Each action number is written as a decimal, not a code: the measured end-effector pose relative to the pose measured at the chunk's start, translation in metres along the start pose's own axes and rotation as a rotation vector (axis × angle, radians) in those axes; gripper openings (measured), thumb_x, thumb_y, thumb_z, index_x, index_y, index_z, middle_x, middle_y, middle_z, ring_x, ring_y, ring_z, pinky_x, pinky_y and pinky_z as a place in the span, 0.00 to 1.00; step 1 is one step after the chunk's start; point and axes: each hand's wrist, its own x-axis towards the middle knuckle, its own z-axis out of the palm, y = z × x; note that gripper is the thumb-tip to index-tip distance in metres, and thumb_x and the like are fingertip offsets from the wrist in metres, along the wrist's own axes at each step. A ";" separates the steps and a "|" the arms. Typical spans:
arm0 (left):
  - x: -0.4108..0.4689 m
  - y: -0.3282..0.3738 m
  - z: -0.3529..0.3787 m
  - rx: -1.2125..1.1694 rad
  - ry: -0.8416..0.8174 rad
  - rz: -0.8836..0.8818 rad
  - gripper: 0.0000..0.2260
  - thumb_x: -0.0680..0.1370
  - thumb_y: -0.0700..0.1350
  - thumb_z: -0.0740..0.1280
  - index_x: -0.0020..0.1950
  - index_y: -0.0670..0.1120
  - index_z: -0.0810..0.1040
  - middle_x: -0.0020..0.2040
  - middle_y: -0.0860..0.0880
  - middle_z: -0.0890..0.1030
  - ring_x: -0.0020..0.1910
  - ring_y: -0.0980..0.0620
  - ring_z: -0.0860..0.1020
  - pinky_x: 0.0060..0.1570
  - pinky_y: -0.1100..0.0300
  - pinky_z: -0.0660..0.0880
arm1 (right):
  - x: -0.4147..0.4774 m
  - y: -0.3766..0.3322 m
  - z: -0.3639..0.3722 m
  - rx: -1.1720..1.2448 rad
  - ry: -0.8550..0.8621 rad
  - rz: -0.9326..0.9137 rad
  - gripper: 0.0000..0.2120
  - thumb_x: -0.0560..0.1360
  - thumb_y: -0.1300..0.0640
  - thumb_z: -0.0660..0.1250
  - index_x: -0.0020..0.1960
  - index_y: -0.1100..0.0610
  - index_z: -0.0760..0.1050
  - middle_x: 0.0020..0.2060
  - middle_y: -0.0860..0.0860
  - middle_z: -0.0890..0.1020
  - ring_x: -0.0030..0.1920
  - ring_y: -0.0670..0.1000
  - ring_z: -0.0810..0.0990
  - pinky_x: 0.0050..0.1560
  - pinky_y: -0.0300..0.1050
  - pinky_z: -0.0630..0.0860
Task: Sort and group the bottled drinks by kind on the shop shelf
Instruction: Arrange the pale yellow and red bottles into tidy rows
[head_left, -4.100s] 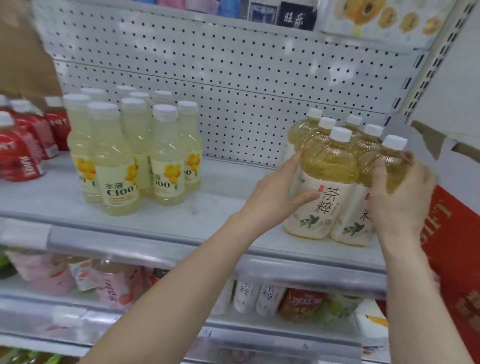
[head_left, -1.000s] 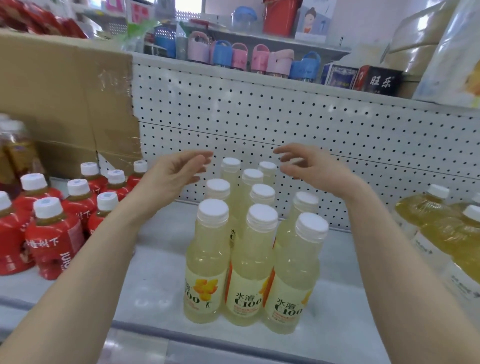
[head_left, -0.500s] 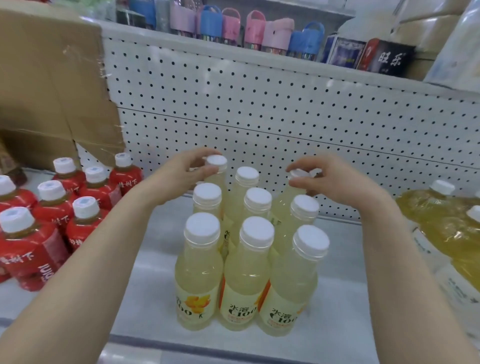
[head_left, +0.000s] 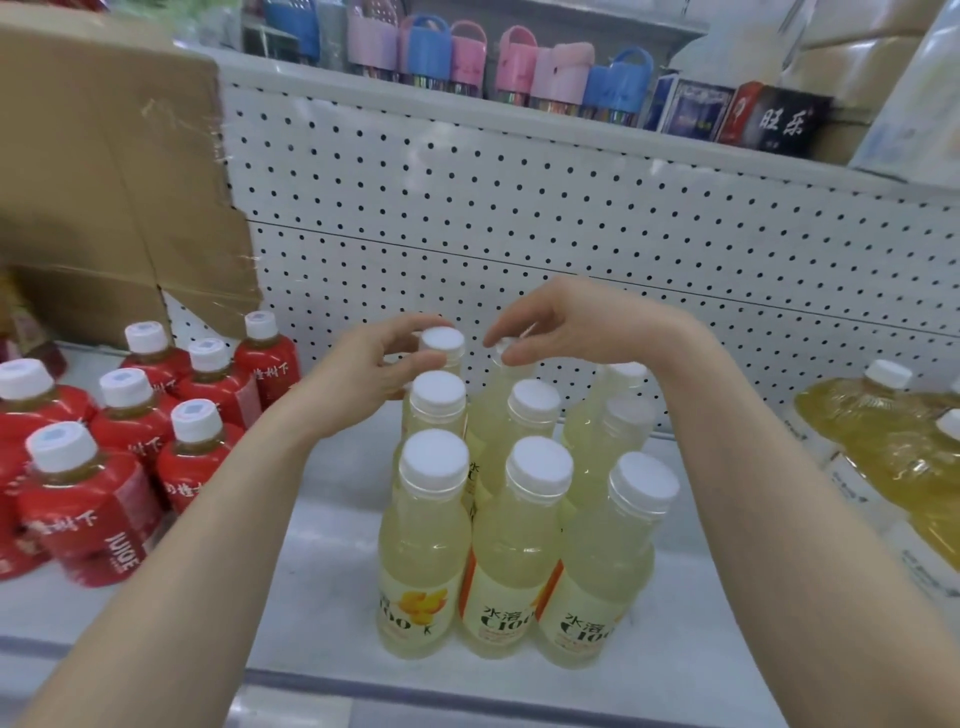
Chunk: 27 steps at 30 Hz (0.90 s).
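Several pale yellow C100 bottles (head_left: 519, 551) with white caps stand in a tight block mid-shelf. My left hand (head_left: 363, 364) curls round the neck of the back-left bottle (head_left: 442, 343). My right hand (head_left: 582, 322) pinches the cap of the back-middle bottle (head_left: 501, 379), which leans a little. Red juice bottles (head_left: 130, 467) are grouped at the left. Amber tea bottles (head_left: 893, 441) stand at the right edge.
The white shelf (head_left: 322, 571) has a perforated back panel (head_left: 571, 218). A cardboard box (head_left: 104, 182) stands at the back left. Pink and blue cups (head_left: 467, 57) and dark cartons (head_left: 774, 119) line the shelf above.
My right hand has moved left from the back-right bottle to the back-middle one. My left hand stays at the back-left bottle's cap. Earlier both hands left the amber tea bottles.
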 end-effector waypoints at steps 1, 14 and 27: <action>0.000 0.000 0.002 -0.006 -0.005 0.007 0.14 0.81 0.43 0.67 0.66 0.52 0.78 0.54 0.53 0.84 0.44 0.66 0.81 0.41 0.71 0.76 | 0.000 0.003 0.000 -0.013 0.027 0.003 0.10 0.78 0.50 0.73 0.59 0.45 0.84 0.49 0.41 0.86 0.48 0.41 0.82 0.52 0.41 0.75; -0.041 0.012 0.007 -0.153 0.116 0.121 0.15 0.82 0.58 0.58 0.68 0.59 0.74 0.64 0.58 0.80 0.65 0.60 0.76 0.69 0.55 0.72 | -0.092 0.009 0.044 0.380 0.767 0.022 0.09 0.84 0.50 0.63 0.55 0.42 0.82 0.50 0.35 0.84 0.51 0.31 0.79 0.47 0.24 0.70; -0.113 -0.008 0.092 0.078 0.466 0.354 0.31 0.75 0.54 0.70 0.75 0.53 0.61 0.78 0.49 0.64 0.77 0.51 0.64 0.74 0.50 0.64 | -0.107 0.006 0.180 0.256 1.305 -0.063 0.14 0.83 0.54 0.62 0.65 0.60 0.71 0.56 0.47 0.76 0.54 0.46 0.75 0.54 0.29 0.67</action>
